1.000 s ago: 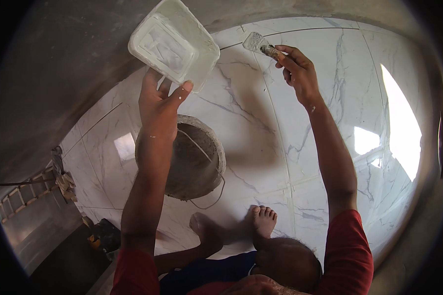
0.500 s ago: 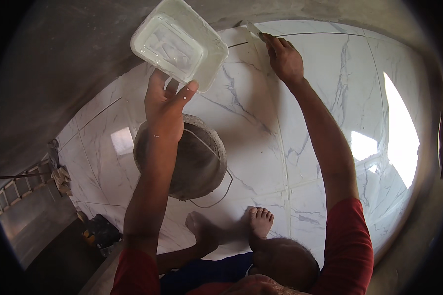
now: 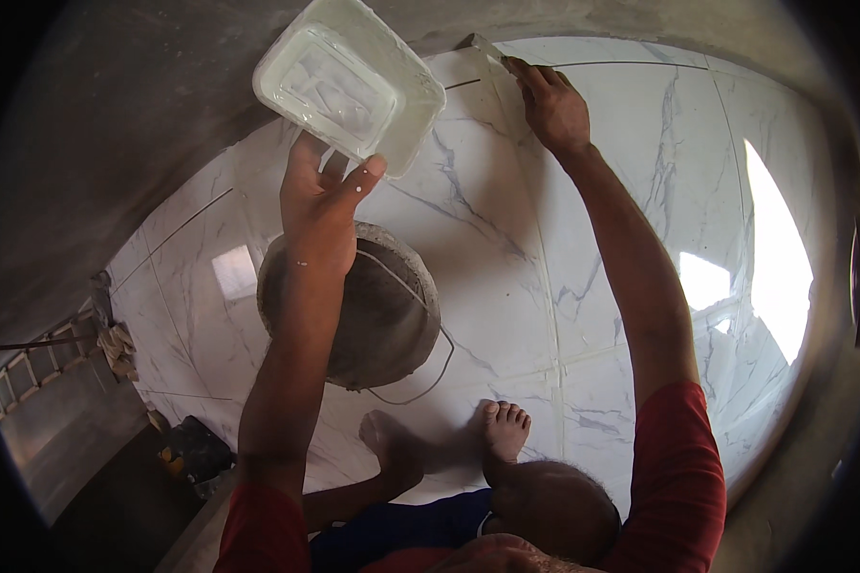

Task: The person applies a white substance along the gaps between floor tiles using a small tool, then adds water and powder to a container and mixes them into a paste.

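Observation:
My left hand (image 3: 320, 205) grips the near edge of a white plastic tub (image 3: 406, 105), thumb on the rim and fingers underneath. The tub is tilted toward me, with wet whitish paste smeared over its bottom. At the far side, my right hand (image 3: 556, 110) is closed on a small flat-bladed putty knife (image 3: 487, 46). Its blade is at the far end of a tile joint, near the base of the wall; whether it touches is hard to tell. White specks dot my left thumb and wrist.
A grey cement-crusted bucket (image 3: 392, 325) with a wire handle stands under my left forearm on the marble-patterned tile floor (image 3: 602, 286). Bare grey walls (image 3: 143, 115) curve around. A ladder (image 3: 43, 368) and a dark bundle (image 3: 201, 449) lie at the left. Another person's foot (image 3: 506, 432) and head (image 3: 554, 511) are close below.
My right hand has shifted slightly up and left with the putty knife, whose blade now lies at a different angle. The left hand and tub are almost unmoved.

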